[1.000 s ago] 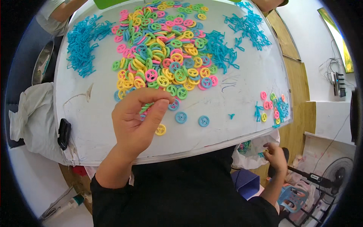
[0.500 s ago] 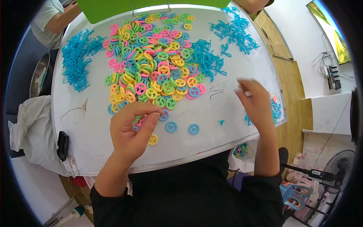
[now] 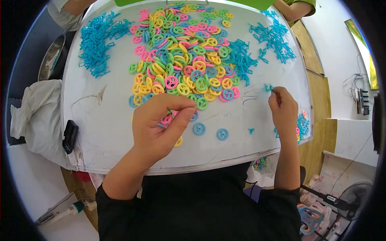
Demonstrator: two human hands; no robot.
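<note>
My left hand (image 3: 155, 126) hovers over the near edge of a heap of spoked plastic wheels (image 3: 185, 60) in pink, yellow, green and blue. Its thumb and forefinger press together, and whatever lies between them is hidden or too small to name. To the right, my right hand (image 3: 284, 110) pinches a small teal plastic piece (image 3: 268, 88), blurred by motion, above the white table (image 3: 120, 140). Two blue wheels, one (image 3: 199, 129) closer to my left hand and the other (image 3: 222, 134) beside it, lie flat apart from the heap. A tiny teal piece (image 3: 251, 131) rests right of them.
Teal plastic pieces form piles at the far left (image 3: 96, 44), beside the wheels (image 3: 242, 60) and at the far right (image 3: 275, 36). More blue wheels (image 3: 303, 124) lie near the right edge. A black case (image 3: 70, 136) sits at the left edge. Other people's arms (image 3: 295, 10) show across the table.
My right hand has closed from loosely spread fingers into a pinch on a teal piece. My left hand stays pinched. The whole view has shifted, with the table appearing farther right and higher.
</note>
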